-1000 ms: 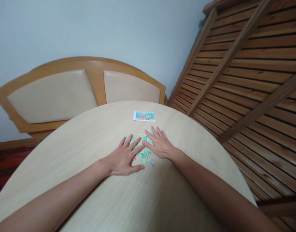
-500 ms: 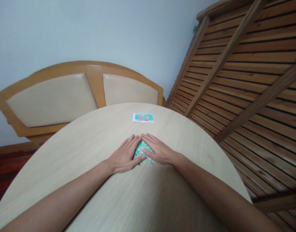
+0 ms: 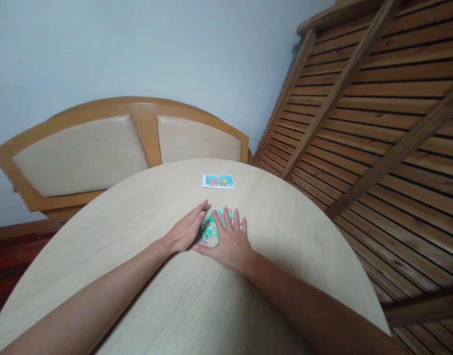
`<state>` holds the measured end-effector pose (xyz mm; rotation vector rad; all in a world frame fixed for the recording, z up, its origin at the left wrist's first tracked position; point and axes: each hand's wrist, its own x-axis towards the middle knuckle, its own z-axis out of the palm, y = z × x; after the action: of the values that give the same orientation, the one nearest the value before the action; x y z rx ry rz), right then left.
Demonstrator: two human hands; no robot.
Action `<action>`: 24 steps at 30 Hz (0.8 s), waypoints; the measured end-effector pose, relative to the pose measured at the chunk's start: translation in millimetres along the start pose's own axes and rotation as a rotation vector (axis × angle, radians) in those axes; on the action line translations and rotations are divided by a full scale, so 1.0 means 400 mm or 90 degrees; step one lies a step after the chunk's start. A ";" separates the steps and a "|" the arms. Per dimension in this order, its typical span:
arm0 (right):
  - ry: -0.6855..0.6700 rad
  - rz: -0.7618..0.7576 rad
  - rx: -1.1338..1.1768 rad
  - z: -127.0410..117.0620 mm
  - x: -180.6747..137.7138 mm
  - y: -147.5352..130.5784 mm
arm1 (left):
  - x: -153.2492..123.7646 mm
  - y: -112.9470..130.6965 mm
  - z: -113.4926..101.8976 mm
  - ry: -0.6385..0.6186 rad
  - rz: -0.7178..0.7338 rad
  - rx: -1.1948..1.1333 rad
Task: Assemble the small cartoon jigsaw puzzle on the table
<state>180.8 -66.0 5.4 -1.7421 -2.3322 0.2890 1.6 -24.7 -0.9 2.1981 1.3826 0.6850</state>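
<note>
A small heap of teal jigsaw pieces lies on the round light-wood table. My left hand stands on its edge against the heap's left side, fingers straight and together. My right hand lies flat over the heap's right part with fingers spread, touching the pieces. Neither hand grips anything. A small picture card with a cartoon print rests farther back on the table.
A wooden headboard with beige padded panels leans against the pale wall behind the table. A slatted wooden bed frame stands tilted at the right, close to the table's edge.
The scattered pieces have been swept together into a tight heap. My left hand turned onto its edge, and my right hand slid nearer and over the pile.
</note>
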 end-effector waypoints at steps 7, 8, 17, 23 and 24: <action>0.027 0.026 -0.011 0.012 0.137 0.010 | 0.020 -0.029 -0.008 0.095 -0.022 0.075; 0.042 0.029 -0.011 0.013 0.153 0.012 | 0.019 -0.033 -0.010 0.102 -0.030 0.088; -0.042 -0.144 0.021 -0.014 0.169 0.081 | -0.040 0.000 -0.011 -0.085 0.055 0.290; -0.052 -0.183 -0.038 -0.044 0.066 0.116 | -0.004 -0.003 -0.006 -0.105 0.039 0.292; -0.046 -0.183 -0.041 -0.045 0.042 0.109 | 0.005 -0.008 -0.005 -0.099 0.038 0.292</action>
<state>221.1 -37.1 11.2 -1.4172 -2.6287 0.2322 -1.1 -21.2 -1.2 2.5849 1.5108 0.2194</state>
